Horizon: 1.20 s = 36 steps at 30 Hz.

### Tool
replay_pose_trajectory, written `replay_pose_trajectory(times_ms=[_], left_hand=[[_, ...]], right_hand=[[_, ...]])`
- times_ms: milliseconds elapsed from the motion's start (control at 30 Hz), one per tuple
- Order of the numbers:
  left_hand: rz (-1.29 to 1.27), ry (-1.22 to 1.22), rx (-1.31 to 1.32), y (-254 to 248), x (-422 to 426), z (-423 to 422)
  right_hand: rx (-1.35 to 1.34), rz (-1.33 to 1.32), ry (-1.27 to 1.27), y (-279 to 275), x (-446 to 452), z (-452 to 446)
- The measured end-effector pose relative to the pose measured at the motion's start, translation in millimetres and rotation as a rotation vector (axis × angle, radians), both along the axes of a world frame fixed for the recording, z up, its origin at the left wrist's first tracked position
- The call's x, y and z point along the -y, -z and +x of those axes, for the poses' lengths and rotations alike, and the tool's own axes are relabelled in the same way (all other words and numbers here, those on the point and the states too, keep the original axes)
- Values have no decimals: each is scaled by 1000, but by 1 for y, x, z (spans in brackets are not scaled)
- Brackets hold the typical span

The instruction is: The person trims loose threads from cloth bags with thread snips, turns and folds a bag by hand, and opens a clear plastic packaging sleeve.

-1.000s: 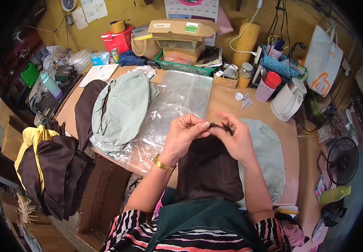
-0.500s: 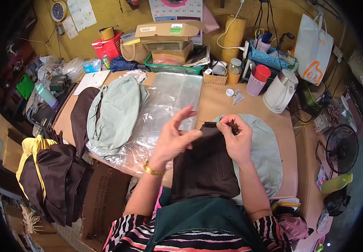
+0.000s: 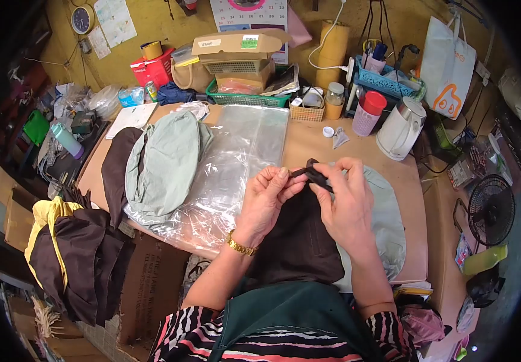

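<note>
A dark brown cloth piece (image 3: 290, 241), with a stitched line along its right side, hangs between my forearms down to my dark green apron (image 3: 290, 320). At its top edge, my left hand (image 3: 261, 196) is closed, pinching a narrow dark end between thumb and fingertips. Close beside it, my right hand (image 3: 349, 202) is closed on a bunched, looped part of the same dark cloth. Whether the loop is a separate strip or the cloth's own edge, I cannot tell. A pale green cloth piece (image 3: 387, 223) lies on the table under and right of my right hand.
Clear plastic bags (image 3: 251, 136) lie beyond my left hand, beside another pale green cloth (image 3: 167, 163). Dark and yellow cloths (image 3: 79, 259) are heaped at the left. A white kettle (image 3: 402, 130), a red-lidded cup (image 3: 369, 111) and a green basket (image 3: 248, 99) stand behind.
My left hand was raised with fingers apart; it has come right and closed on the cloth's top edge. My right hand's fingers have shifted over the dark bunch.
</note>
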<state>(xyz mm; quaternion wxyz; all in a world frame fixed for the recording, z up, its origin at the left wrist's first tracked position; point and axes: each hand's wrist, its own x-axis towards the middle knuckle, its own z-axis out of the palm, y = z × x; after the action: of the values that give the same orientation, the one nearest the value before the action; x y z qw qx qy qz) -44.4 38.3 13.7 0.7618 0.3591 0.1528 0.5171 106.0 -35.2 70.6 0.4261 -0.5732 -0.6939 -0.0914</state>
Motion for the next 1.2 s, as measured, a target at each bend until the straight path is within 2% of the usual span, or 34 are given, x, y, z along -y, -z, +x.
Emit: replay_pose_trajectory(times_ms=[67, 233, 467, 633, 700, 767, 833, 1200], left_hand=[[13, 1, -8, 1, 0, 2], [90, -79, -144, 1, 1, 7], [148, -174, -182, -12, 11, 12], [346, -271, -316, -7, 14, 12], [333, -253, -292, -5, 18, 14], [323, -235, -268, -7, 19, 14], [45, -86, -84, -11, 15, 11], [93, -92, -27, -2, 8, 17]], right_hand=[[185, 30, 67, -10, 5, -7], [228, 93, 41, -14, 2, -11], [279, 69, 14, -18, 2, -12], [303, 80, 35, -17, 2, -13], [305, 74, 41, -15, -1, -10], [135, 152, 10, -10, -6, -4], [123, 186, 24, -13, -5, -3], [294, 247, 5, -5, -3, -7]])
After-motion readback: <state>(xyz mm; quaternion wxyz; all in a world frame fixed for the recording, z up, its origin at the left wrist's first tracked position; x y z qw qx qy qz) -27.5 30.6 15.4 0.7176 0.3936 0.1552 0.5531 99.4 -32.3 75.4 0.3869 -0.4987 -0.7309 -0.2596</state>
